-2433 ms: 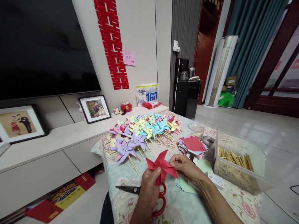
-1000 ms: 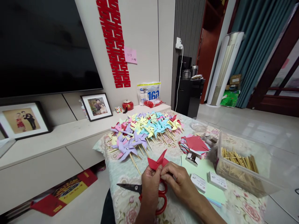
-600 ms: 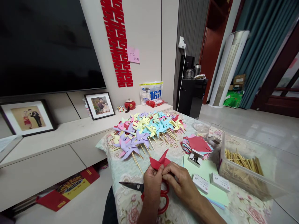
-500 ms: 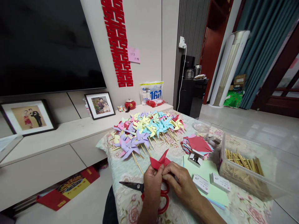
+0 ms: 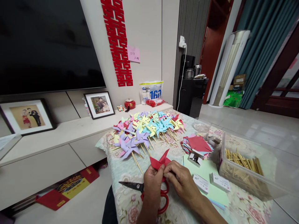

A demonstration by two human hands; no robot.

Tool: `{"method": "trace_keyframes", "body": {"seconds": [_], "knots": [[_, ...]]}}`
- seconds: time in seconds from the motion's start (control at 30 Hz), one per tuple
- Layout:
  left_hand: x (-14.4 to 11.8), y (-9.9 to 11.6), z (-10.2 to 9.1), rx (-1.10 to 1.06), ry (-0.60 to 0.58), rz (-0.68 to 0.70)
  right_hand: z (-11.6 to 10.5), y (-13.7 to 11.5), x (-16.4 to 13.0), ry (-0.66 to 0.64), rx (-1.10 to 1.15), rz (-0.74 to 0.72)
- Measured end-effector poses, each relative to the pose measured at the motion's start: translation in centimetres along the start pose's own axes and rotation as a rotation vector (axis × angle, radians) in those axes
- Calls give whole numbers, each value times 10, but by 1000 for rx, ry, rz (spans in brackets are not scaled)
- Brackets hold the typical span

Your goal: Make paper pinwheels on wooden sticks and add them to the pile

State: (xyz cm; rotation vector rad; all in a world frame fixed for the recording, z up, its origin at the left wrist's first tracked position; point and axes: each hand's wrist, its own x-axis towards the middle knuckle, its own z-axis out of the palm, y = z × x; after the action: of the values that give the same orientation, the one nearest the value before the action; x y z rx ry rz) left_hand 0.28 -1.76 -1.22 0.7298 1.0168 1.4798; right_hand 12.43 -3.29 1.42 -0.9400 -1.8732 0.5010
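Note:
Between my two hands is a red paper pinwheel, its blades partly folded in and its lower part hidden by my fingers. My left hand pinches it from the left, thumb on the paper's middle. Closed against its right side, my right hand has thumb and fingertips pressed together at the paper; anything small inside them is hidden. Red-handled scissors lie under my left wrist, blades pointing left. Past my hands lies a heap of finished pinwheels on wooden sticks, purple, yellow, blue and pink.
Right of my hands are a stack of coloured paper squares, a small open box of pins, small white boxes on green paper and a clear plastic bin of wooden sticks. A floral tablecloth covers the table.
Little differs. My right hand's fingers have shifted slightly up and right along the red paper; my left hand keeps its pinch in place.

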Motion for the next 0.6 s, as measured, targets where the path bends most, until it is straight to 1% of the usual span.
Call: {"method": "trace_keyframes", "body": {"seconds": [0.2, 0.37, 0.6], "knots": [[-2, 4, 1, 15, 5, -10, 0, -1, 1, 17, -8, -13], [0, 2, 1, 38, 25, -11, 0, 0, 1, 17, -14, 2], [-4, 5, 2, 30, 13, -15, -1, -1, 2, 19, 20, -7]]}}
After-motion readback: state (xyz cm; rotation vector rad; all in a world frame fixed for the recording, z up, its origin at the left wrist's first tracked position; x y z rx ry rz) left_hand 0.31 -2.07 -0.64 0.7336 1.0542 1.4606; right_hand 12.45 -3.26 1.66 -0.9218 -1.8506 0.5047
